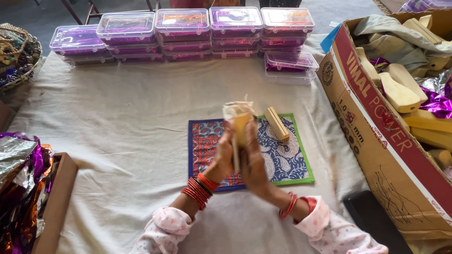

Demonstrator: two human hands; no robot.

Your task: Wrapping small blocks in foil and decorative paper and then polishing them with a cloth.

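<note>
1. Two hands meet above the middle of the counter (141, 117), which is covered in a pale cloth. The left hand (225, 157) and the right hand (253, 162) are pressed close together around a pale wooden piece (242, 128), held upright between them.
2. A bit of cream fabric (235, 109) bunches over the top of that wooden piece. Motion blur hides how the fingers sit on it.
3. Red bangles ring both wrists, and the sleeves are pale pink with a small print.
4. Directly under the hands lies a patterned mat (287, 160), blue and red with a green edge, flat on the cloth.
5. On the mat's far right part rests a second small wooden block (276, 123), lying at an angle, apart from the hands.
6. Along the far edge of the counter stand stacks of clear plastic boxes (183, 33) with purple contents, and one lower stack (289, 66) sits nearer at the right.
7. To the right an open cardboard box (376, 136) holds more pale wooden shapes (398, 89), grey-green cloth and purple foil.
8. At the left edge, crumpled purple and silver foil (21, 188) fills another carton, and a basket of beaded ornaments (16, 51) sits at the far left corner.
</note>
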